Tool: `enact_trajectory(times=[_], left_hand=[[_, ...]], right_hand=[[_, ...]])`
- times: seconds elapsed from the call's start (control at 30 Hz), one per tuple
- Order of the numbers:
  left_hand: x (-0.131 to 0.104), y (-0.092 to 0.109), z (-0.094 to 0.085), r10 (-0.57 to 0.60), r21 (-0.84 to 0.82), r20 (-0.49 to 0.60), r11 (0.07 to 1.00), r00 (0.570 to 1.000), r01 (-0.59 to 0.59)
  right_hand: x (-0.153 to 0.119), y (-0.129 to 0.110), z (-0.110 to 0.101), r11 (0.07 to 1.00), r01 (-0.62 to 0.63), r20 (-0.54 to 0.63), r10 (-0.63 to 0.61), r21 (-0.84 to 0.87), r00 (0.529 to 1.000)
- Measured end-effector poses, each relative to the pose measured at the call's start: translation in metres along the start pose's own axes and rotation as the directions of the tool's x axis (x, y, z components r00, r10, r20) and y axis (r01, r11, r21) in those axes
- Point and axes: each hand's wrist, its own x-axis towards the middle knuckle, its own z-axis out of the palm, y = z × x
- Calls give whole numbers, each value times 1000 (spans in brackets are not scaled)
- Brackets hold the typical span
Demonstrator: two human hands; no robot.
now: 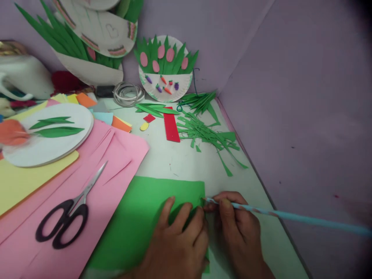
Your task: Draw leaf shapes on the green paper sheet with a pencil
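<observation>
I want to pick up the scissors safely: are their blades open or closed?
Closed: the scissors lie on the pink sheet with the blades together, narrowing to one point.

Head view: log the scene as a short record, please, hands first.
left hand: spread on the green sheet, fingers bent
right hand: holds a blue pencil, tip at the sheet's right edge
scissors: on pink paper, blades together
red strip: beyond the green sheet, beside green scraps
decorated plate: upright near the wall
</observation>
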Motion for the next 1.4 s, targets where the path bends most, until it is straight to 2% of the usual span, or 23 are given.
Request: enact_trajectory(times=[0.1, 0.23, 0.5, 0.87, 1.03, 1.27, 1.4], left_hand=[[3, 3, -6, -103, -113, 90, 987, 991, 112], [7, 9, -19, -230, -125, 149, 960, 962, 250], [16, 2, -24, -234, -72, 238, 964, 943, 257], [21, -1, -31, -166, -30, 298, 983, 940, 183], [20, -3, -27, -176, -77, 260, 976, 949, 202], [24, -4, -27, -185, -81, 302, 972, 935, 219], [23, 1, -31, -217, -107, 320, 959, 923, 262]], right_hand=[[3, -1, -2, 998, 39, 25, -38, -47, 999], [5, -1, -1, 996, 37, 35, -35, -75, 999], [4, 0, -2, 998, 15, 47, -12, -56, 999], [4, -1, -2, 996, 44, 59, -40, -76, 997], [4, 0, -2, 997, 43, 62, -40, -60, 997], [2, -1, -3, 994, 66, 63, -60, -84, 996], [1, -3, -3, 982, 111, 68, -102, -154, 992]])
